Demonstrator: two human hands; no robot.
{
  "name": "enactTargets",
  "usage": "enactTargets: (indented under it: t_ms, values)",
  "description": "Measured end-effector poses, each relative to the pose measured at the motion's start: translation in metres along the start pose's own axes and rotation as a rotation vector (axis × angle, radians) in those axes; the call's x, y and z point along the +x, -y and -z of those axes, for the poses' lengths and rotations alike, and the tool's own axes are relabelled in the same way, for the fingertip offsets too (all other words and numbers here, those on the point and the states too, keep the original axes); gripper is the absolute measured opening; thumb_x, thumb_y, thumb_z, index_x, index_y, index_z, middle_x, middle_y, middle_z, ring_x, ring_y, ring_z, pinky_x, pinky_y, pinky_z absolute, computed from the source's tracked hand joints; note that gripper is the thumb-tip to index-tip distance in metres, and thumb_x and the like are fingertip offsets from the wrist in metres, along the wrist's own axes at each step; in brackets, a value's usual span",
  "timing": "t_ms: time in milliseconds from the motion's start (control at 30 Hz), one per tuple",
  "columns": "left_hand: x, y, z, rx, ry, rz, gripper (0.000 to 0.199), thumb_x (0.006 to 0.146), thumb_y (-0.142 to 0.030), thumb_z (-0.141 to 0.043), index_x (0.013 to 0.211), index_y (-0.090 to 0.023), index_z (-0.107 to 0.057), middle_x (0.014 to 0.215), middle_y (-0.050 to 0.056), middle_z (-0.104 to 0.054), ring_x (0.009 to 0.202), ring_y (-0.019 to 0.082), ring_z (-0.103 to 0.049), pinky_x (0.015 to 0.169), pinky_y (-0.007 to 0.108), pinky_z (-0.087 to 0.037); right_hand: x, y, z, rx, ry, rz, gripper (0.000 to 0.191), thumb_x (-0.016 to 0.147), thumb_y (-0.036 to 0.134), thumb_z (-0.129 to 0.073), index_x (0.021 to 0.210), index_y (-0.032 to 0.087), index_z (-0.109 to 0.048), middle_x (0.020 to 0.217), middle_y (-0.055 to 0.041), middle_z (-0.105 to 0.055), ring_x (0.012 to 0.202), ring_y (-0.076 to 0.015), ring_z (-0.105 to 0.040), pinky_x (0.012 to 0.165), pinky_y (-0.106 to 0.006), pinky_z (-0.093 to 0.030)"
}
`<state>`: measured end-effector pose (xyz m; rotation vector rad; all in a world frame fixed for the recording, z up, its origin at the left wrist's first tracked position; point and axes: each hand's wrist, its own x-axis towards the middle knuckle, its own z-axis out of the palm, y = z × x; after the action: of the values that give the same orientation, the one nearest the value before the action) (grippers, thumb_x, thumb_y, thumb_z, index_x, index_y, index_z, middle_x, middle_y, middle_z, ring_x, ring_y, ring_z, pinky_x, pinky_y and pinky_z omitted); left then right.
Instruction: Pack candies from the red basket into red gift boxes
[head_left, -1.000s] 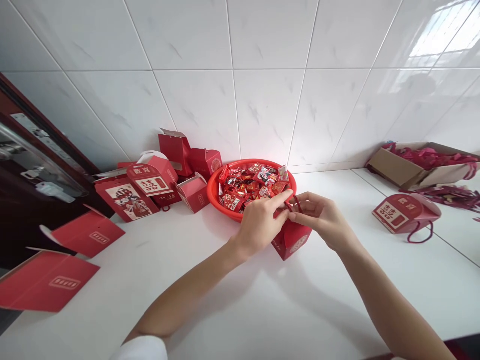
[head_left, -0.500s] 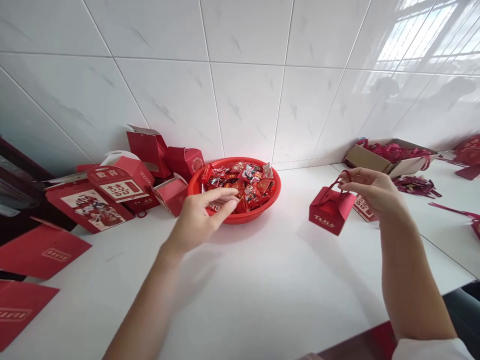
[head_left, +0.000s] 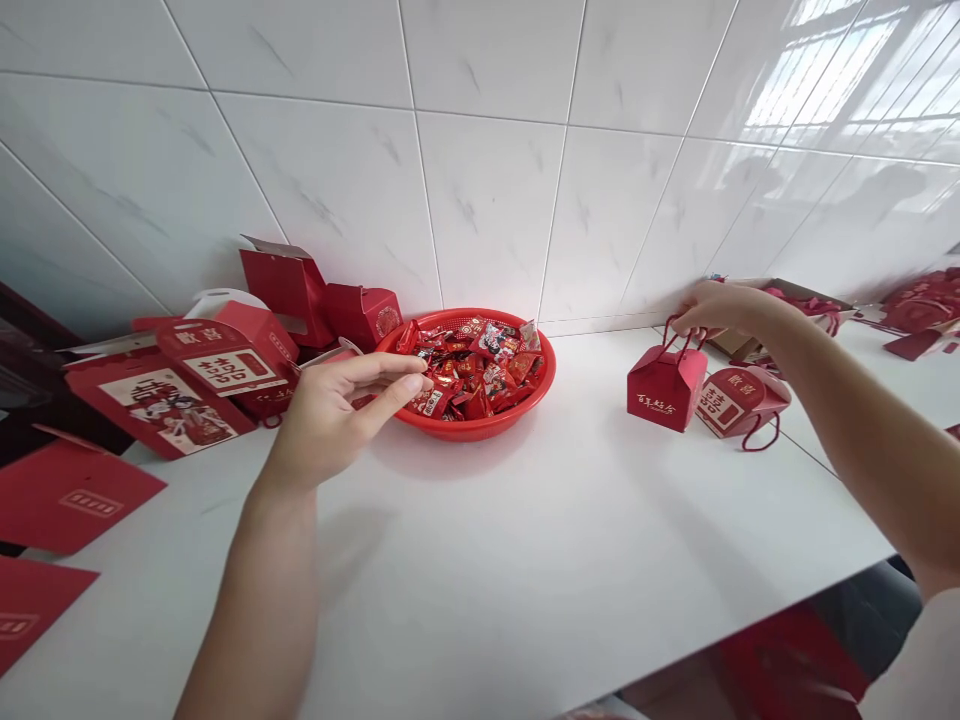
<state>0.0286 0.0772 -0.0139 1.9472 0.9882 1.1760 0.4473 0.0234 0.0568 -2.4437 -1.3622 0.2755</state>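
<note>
My right hand [head_left: 694, 310] grips the cord handle of a small red box [head_left: 664, 388] with pale lettering, upright beside another red box [head_left: 739, 402] that has a looped cord. My left hand [head_left: 337, 410] is empty, its thumb and fingers apart, at the left front of a red plastic basket [head_left: 476, 430]. Wrapped red sweets [head_left: 487, 375] fill the basket. Whether the held box rests on the table or hangs just above it, I cannot tell.
Several red boxes [head_left: 176, 400] stand at the left, with red folded card pieces [head_left: 82, 495] nearer the front. Behind my right forearm is an open carton [head_left: 731, 342]. A tiled wall [head_left: 487, 220] rises behind the white table [head_left: 480, 560].
The held box has turned upright and moved slightly back, next to the other box, whose cord now shows. My left hand has drawn left, away from the basket.
</note>
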Motion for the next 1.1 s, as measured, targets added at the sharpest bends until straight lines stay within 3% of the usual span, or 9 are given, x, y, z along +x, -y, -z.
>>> enactTargets:
  t_ms: [100,267,500,600,733,900,1000,1100]
  values:
    - [-0.001,0.0,0.0,0.01,0.036,-0.012,0.03,0.08,-0.048,-0.078,0.096,-0.023,-0.082,0.094,0.005,-0.083,0.091,0.025,-0.078,0.089,0.035,-0.065,0.014,0.029,0.009,-0.2,0.071,-0.099,0.021,0.076,-0.002,-0.071,0.062,0.01,-0.062,0.069,-0.0098,-0.064,0.077,-0.0224,-0.065,0.074,-0.039,-0.051]
    - [-0.002,0.002,0.005,0.026,0.044,-0.009,0.034,0.081,-0.052,-0.077,0.098,-0.022,-0.082,0.095,0.006,-0.083,0.091,0.026,-0.078,0.089,0.036,-0.064,0.036,0.07,0.029,-0.303,0.036,-0.094,0.01,0.081,0.002,-0.067,0.071,0.005,-0.066,0.075,-0.0128,-0.068,0.083,-0.0248,-0.07,0.079,-0.041,-0.055]
    - [-0.005,0.007,0.014,0.019,0.063,0.006,0.039,0.08,-0.057,-0.077,0.098,-0.023,-0.083,0.095,0.007,-0.083,0.093,0.027,-0.079,0.089,0.037,-0.064,0.062,0.092,0.065,-0.164,-0.152,-0.033,0.01,0.088,0.007,-0.063,0.086,-0.002,-0.065,0.095,-0.0207,-0.072,0.093,-0.0232,-0.074,0.083,-0.036,-0.059]
    - [-0.005,0.008,0.016,0.019,0.053,0.014,0.042,0.078,-0.059,-0.078,0.098,-0.023,-0.083,0.095,0.008,-0.083,0.094,0.028,-0.079,0.09,0.038,-0.064,0.059,0.098,0.075,-0.031,-0.227,-0.057,0.015,0.088,0.007,-0.063,0.078,-0.003,-0.06,0.1,-0.0229,-0.071,0.102,-0.0226,-0.073,0.089,-0.035,-0.055]
    - [-0.006,0.005,0.017,0.018,0.038,0.012,0.044,0.078,-0.061,-0.078,0.098,-0.023,-0.083,0.096,0.009,-0.083,0.094,0.029,-0.079,0.091,0.04,-0.064,0.046,0.106,0.076,0.026,-0.206,-0.114,0.027,0.086,0.009,-0.056,0.062,-0.004,-0.053,0.099,-0.0223,-0.069,0.113,-0.0271,-0.069,0.088,-0.035,-0.048]
    - [-0.006,0.002,0.019,0.033,0.026,0.025,0.048,0.076,-0.064,-0.079,0.098,-0.022,-0.083,0.095,0.009,-0.083,0.094,0.029,-0.079,0.093,0.042,-0.064,0.033,0.096,0.06,0.013,-0.135,-0.103,0.02,0.083,0.001,-0.061,0.063,-0.002,-0.057,0.095,-0.0234,-0.072,0.106,-0.0272,-0.071,0.083,-0.035,-0.051]
    - [-0.006,0.002,0.021,0.047,0.021,0.03,0.049,0.075,-0.064,-0.079,0.099,-0.022,-0.083,0.094,0.009,-0.083,0.093,0.029,-0.079,0.094,0.042,-0.064,0.026,0.07,0.041,0.036,-0.097,-0.091,0.018,0.079,-0.003,-0.065,0.062,0.0,-0.062,0.074,-0.0174,-0.071,0.089,-0.0258,-0.073,0.078,-0.039,-0.054]
    - [-0.004,0.004,0.022,0.066,0.014,0.023,0.046,0.075,-0.062,-0.079,0.098,-0.022,-0.083,0.092,0.008,-0.083,0.092,0.029,-0.079,0.093,0.042,-0.064,0.019,0.032,0.018,0.122,-0.053,-0.089,0.02,0.071,-0.009,-0.068,0.058,0.005,-0.065,0.051,-0.0075,-0.063,0.064,-0.0182,-0.067,0.067,-0.035,-0.055]
